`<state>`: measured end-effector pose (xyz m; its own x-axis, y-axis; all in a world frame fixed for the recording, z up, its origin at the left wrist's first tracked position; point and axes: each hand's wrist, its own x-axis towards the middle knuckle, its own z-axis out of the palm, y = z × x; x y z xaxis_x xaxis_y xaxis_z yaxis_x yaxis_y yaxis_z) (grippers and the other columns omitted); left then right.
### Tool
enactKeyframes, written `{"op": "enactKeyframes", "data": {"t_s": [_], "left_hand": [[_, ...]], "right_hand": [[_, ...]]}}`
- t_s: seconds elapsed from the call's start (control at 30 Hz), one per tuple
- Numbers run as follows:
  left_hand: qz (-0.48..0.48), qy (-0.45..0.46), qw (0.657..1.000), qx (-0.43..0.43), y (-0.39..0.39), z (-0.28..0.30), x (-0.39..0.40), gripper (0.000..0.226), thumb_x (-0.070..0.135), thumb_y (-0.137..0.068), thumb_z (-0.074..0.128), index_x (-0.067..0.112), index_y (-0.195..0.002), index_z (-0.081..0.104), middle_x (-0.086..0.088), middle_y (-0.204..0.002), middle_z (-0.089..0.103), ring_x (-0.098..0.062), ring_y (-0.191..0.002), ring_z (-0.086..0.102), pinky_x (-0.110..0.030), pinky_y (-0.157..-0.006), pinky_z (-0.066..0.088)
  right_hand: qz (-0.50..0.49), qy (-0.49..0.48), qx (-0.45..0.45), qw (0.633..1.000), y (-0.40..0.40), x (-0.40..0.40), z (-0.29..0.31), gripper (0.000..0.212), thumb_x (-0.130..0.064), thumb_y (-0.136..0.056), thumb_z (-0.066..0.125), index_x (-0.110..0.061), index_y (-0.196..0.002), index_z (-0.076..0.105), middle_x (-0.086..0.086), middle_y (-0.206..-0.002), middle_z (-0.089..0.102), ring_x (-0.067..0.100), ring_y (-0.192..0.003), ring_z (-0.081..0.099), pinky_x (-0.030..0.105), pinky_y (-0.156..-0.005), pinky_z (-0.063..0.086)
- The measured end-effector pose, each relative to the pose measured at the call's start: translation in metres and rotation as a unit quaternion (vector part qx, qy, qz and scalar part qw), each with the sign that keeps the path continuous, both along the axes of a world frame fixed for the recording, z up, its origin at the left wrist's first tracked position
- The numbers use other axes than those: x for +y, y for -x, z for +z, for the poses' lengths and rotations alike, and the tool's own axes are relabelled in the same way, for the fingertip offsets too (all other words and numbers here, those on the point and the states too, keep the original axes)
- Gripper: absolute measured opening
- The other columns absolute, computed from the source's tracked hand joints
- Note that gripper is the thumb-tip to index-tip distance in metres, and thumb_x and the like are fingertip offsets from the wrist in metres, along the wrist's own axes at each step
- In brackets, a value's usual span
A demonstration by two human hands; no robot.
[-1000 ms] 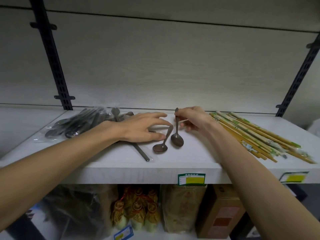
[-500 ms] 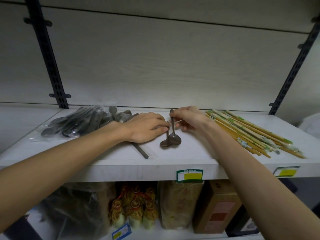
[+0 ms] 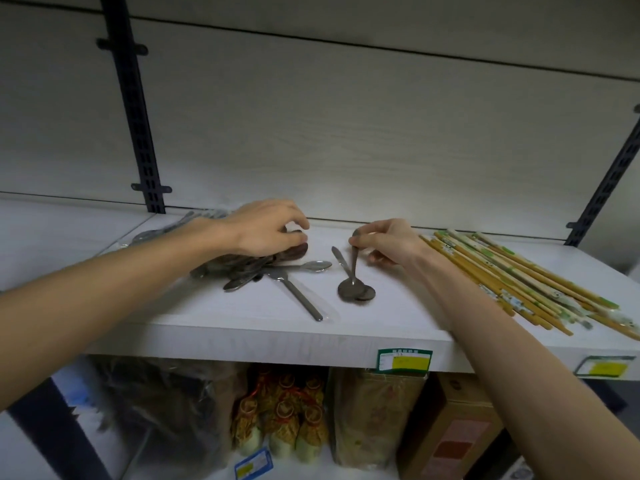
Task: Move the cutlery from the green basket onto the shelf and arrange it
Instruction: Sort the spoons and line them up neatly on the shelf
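Pinching the top of a spoon handle point(image 3: 353, 268), right hand point(image 3: 388, 242) is standing it bowl-down on the shelf point(image 3: 242, 332) over a second spoon; left hand point(image 3: 266, 230) is curling onto the cutlery pile point(image 3: 242, 271), well left.

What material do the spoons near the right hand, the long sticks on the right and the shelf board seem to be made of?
Spoons: probably steel, grey and smooth, with a dull metallic sheen.
Sticks: likely bamboo or wood chopsticks, tan and matte; green-and-white wrappers, maybe paper or film.
Shelf board: whitish board with faint printed wood grain, probably laminate; its core cannot be seen.
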<state>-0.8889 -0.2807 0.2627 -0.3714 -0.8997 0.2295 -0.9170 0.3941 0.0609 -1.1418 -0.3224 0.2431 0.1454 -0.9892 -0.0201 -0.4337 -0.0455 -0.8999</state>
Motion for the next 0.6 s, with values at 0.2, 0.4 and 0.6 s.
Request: {"op": "enactKeyframes", "data": {"t_s": [0.2, 0.4, 0.6], "left_hand": [[0.042, 0.027, 0.999, -0.008, -0.039, 0.018, 0.013, 0.028, 0.051, -0.097, 0.054, 0.033, -0.113, 0.069, 0.011, -0.117, 0.066, -0.013, -0.1, 0.061, -0.038, -0.086, 0.05], [0.07, -0.03, 0.997, -0.022, -0.051, 0.023, 0.021, 0.038, 0.065, -0.088, 0.06, 0.032, -0.099, 0.074, 0.013, -0.094, 0.072, -0.014, -0.087, 0.065, -0.036, -0.078, 0.055], [0.093, -0.047, 0.994, -0.038, -0.04, 0.014, 0.026, 0.057, 0.087, -0.068, 0.06, 0.032, -0.079, 0.068, 0.014, -0.078, 0.069, -0.009, -0.076, 0.063, -0.03, -0.065, 0.049]], "right_hand": [[-0.033, 0.136, 0.089, 0.986, -0.001, -0.009, -0.007, 0.042, -0.026, -0.079, 0.084, -0.015, -0.117, 0.07, -0.003, -0.096, 0.073, 0.017, -0.079, 0.068, 0.039, -0.086, 0.058], [0.119, 0.233, 0.205, 0.943, -0.042, 0.004, 0.014, 0.024, -0.024, -0.087, 0.076, -0.022, -0.111, 0.075, -0.009, -0.103, 0.074, -0.008, -0.064, 0.061, 0.025, -0.085, 0.053], [0.23, 0.256, 0.31, 0.886, -0.095, 0.005, 0.019, 0.031, -0.02, -0.081, 0.075, -0.026, -0.112, 0.076, -0.007, -0.108, 0.075, 0.011, -0.089, 0.07, 0.028, -0.087, 0.053]]}}
